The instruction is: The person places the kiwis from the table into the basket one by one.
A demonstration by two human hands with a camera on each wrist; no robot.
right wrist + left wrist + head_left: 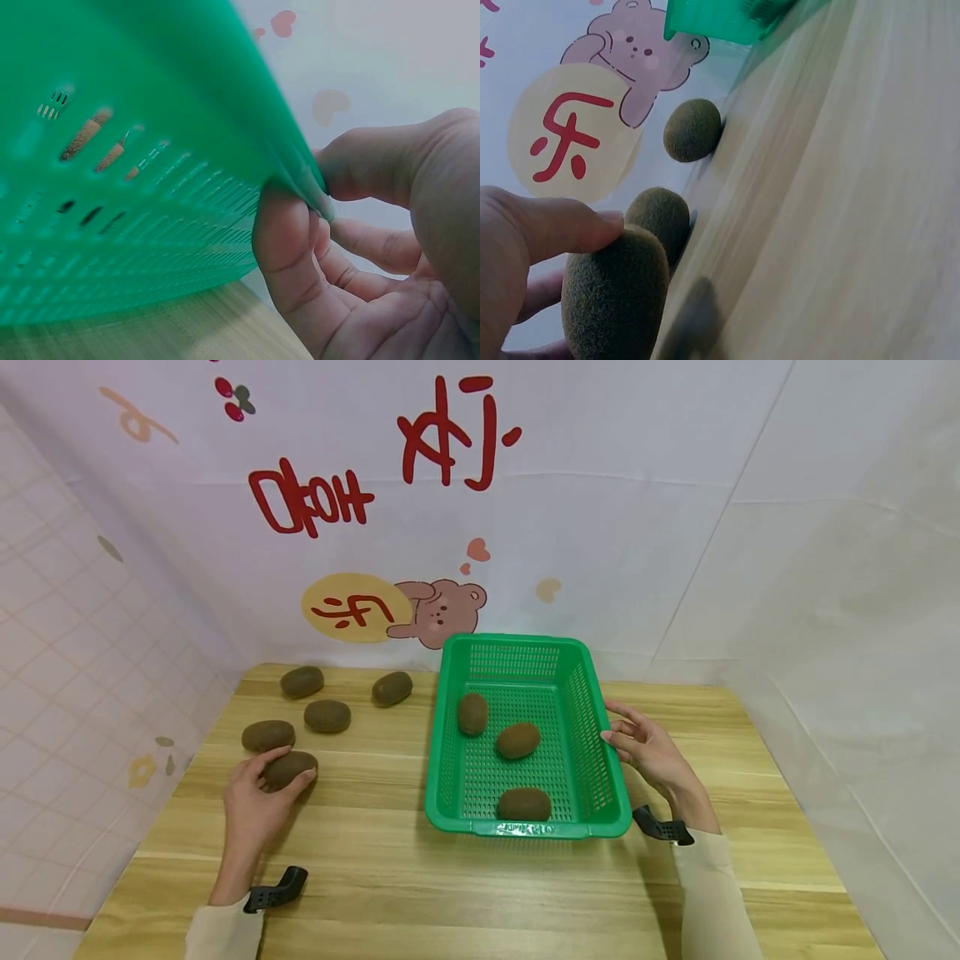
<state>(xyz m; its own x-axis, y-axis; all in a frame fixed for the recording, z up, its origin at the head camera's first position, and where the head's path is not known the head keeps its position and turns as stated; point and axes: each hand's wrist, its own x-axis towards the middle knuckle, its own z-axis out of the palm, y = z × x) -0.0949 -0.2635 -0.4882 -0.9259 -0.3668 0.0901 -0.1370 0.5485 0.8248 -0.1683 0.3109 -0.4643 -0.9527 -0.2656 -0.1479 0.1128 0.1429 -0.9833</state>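
Observation:
My left hand point(258, 797) grips a brown kiwi point(291, 771) between thumb and fingers at the left of the table. In the left wrist view the thumb lies across the top of that kiwi point(615, 296), and its shadow falls on the wood. My right hand point(651, 750) pinches the right rim of a green plastic basket point(528, 828). The right wrist view shows thumb and fingers on both sides of the basket rim point(304, 184). Inside the basket lie three kiwis, one at the left point(472, 714), one in the middle point(518, 741) and one near the front wall point(524, 804).
Several loose kiwis lie on the wooden table point(360, 893) beyond my left hand: one close by point(268, 736), one to its right point(327, 716), one farther back point(302, 682) and one nearer the basket point(392, 688). A printed wall cloth point(600, 527) rises behind the table.

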